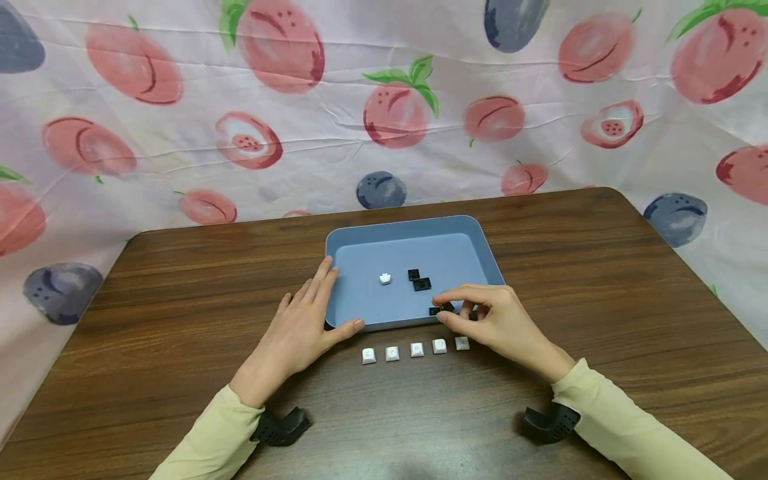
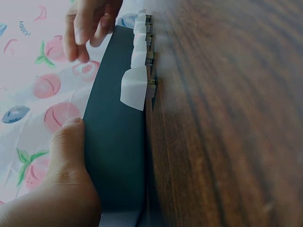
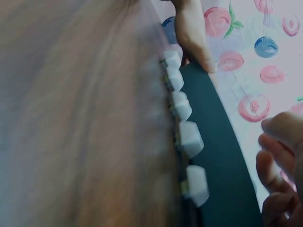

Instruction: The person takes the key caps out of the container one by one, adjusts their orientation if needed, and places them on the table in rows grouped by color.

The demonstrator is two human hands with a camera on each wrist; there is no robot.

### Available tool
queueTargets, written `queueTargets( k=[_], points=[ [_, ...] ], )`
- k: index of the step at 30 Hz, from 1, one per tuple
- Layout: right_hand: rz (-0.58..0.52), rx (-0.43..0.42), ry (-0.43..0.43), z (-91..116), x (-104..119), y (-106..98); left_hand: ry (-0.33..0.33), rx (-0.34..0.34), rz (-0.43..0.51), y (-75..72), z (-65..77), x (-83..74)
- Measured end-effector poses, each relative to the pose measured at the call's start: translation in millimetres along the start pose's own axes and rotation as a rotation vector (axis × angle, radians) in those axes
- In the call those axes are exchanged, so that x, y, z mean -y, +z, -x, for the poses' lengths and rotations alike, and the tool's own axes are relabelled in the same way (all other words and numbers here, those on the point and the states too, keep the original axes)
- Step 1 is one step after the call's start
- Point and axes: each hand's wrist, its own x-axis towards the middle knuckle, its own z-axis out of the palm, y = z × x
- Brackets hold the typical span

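In the head view my left hand (image 1: 303,323) rests against the left side of a shallow blue tray (image 1: 384,240), fingers spread. Its thumb (image 2: 66,151) touches the tray's front wall in the left wrist view. Above the tray's front right part is my right hand (image 1: 495,317), fingers loosely bent. A gap shows between its thumb and index finger, and I see nothing held there. Small black keyboard switches (image 1: 447,307) lie below those fingertips, partly hidden by the hand. Other black switches (image 1: 423,284) and one white keycap (image 1: 385,279) lie in the tray.
Several white keycaps (image 1: 417,349), seated on black switches, stand in a row before the tray's front wall. The wooden table (image 1: 210,293) surrounds them. A fruit-print cloth (image 1: 324,140) hangs behind. Each sleeve cuff carries a black wrist device (image 1: 281,427).
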Motion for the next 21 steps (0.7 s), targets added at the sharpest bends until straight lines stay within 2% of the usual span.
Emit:
queueTargets(
  k=[4, 11, 16, 21],
  points=[
    [0.026, 0.035, 0.093, -10, 5, 4, 0.003, -0.004, 0.003, -0.9, -0.6, 0.7],
    [0.025, 0.149, 0.256, -33, 12, 9, -0.005, -0.002, 0.007, -0.6, -0.2, 1.3],
    [0.041, 0.219, 0.273, -54, 14, 12, 0.001, -0.002, 0.015, 1.3, 0.3, 0.4],
    [0.120, 0.281, 0.273, -76, 14, 16, 0.004, -0.015, 0.010, 0.7, 1.3, 0.5]
  ],
)
